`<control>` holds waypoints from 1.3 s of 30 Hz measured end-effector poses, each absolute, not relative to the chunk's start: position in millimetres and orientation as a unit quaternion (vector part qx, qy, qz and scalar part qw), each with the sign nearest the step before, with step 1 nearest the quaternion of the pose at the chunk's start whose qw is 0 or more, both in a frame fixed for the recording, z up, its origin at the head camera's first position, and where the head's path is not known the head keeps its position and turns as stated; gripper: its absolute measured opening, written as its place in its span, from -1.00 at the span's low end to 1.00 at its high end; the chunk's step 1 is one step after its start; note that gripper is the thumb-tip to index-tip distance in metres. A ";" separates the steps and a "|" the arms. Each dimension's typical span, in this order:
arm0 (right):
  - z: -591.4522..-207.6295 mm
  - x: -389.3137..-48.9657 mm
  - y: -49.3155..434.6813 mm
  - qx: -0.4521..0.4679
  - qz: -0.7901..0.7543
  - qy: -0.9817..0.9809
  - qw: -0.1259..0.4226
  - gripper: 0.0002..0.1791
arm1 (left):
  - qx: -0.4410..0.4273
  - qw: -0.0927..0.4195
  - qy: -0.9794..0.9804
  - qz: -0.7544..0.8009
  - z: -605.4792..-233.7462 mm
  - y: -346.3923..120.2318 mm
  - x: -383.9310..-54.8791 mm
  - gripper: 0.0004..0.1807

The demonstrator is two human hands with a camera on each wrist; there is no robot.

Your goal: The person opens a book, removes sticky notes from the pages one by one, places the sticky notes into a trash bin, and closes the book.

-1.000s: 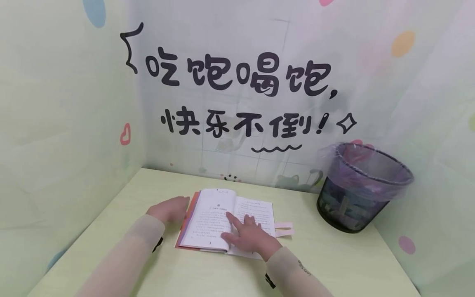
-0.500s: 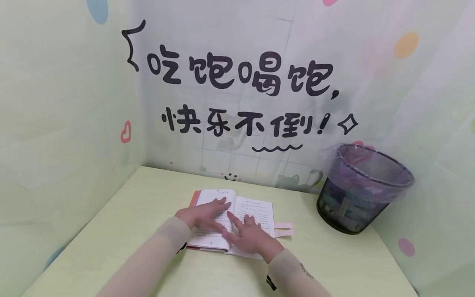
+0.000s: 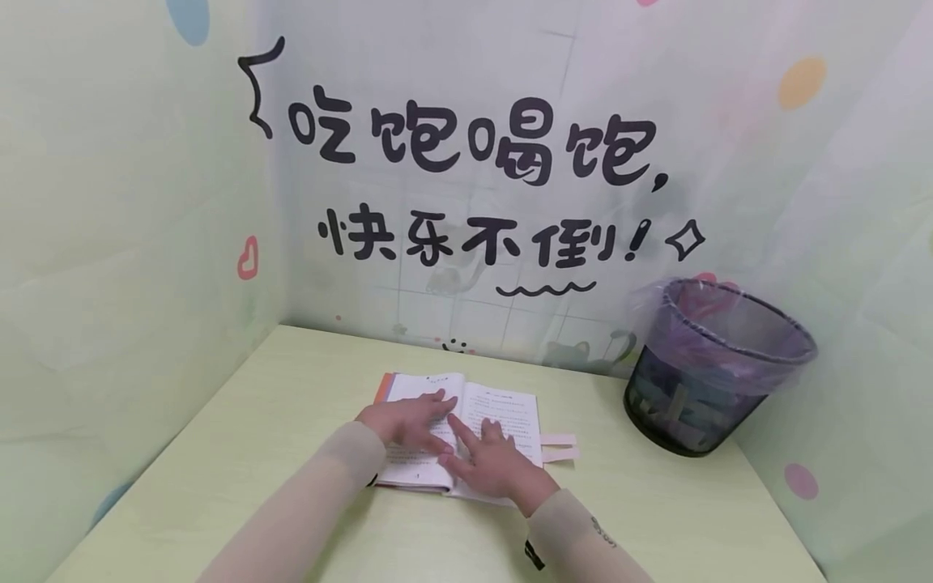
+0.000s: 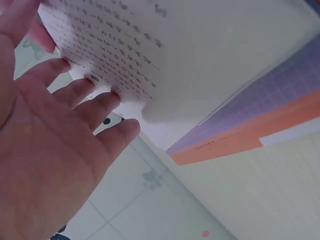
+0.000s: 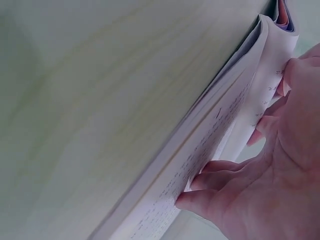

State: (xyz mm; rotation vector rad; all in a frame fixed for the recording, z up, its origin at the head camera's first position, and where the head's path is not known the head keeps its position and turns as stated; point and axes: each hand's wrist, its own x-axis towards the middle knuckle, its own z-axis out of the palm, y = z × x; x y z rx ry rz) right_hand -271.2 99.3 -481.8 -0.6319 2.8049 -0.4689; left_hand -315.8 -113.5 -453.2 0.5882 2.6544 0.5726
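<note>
An open book [image 3: 503, 405] with printed white pages lies on the table, its orange and purple cover edge [image 4: 250, 127] showing along the left side. My left hand [image 3: 411, 423] rests on the left page with fingers spread; in the left wrist view its fingertips [image 4: 131, 126] touch the printed page. My right hand [image 3: 499, 465] lies across the right page near the fold, fingers extended. The right wrist view has that hand's fingertips [image 5: 186, 200] pressed on the page. Two pale pink paper strips [image 3: 560, 448] stick out from the book's right edge.
A dark wastebasket [image 3: 681, 405] lined with a purple plastic bag stands at the table's back right. Behind the pale table [image 3: 240, 453] rises a wall panel with large black lettering [image 3: 496, 243]. Fabric-like side walls close in the left and right.
My left hand has come from beside the book's left edge rightward onto the left page. My right hand stays on the right page.
</note>
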 end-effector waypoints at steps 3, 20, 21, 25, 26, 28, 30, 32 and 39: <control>-483.5 -272.2 101.8 -0.213 -0.165 0.956 0.112 -0.14 | 0.207 0.174 0.942 0.198 -453.6 -109.4 -315.7 -0.01; -479.8 -306.2 163.1 -0.052 -0.172 0.982 0.065 -0.15 | 0.186 0.162 0.951 0.188 -460.9 -94.4 -317.0 0.06; -480.2 -308.8 167.8 -0.036 -0.165 0.984 0.064 -0.12 | 0.185 0.162 0.951 0.188 -461.3 -94.1 -317.3 0.06; -482.7 -316.7 180.5 -0.014 -0.155 0.985 0.073 -0.13 | 0.185 0.162 0.951 0.189 -461.7 -93.6 -317.2 0.06; -483.9 -318.0 182.2 -0.016 -0.156 0.985 0.076 -0.15 | 0.184 0.162 0.951 0.189 -461.6 -93.5 -317.0 0.06; -486.2 -320.2 183.7 -0.020 -0.164 0.983 0.081 -0.19 | 0.182 0.162 0.951 0.192 -461.4 -93.1 -316.5 0.05; -488.4 -321.5 183.6 -0.021 -0.175 0.981 0.081 -0.19 | 0.180 0.163 0.950 0.195 -461.2 -92.7 -316.0 0.05; -489.5 -321.9 182.6 -0.019 -0.179 0.981 0.078 -0.17 | 0.180 0.163 0.950 0.196 -460.9 -92.1 -315.6 0.05; -479.8 -316.5 179.1 -0.033 -0.172 0.983 0.051 -0.24 | 0.174 0.161 0.951 0.199 -461.0 -92.0 -313.8 0.06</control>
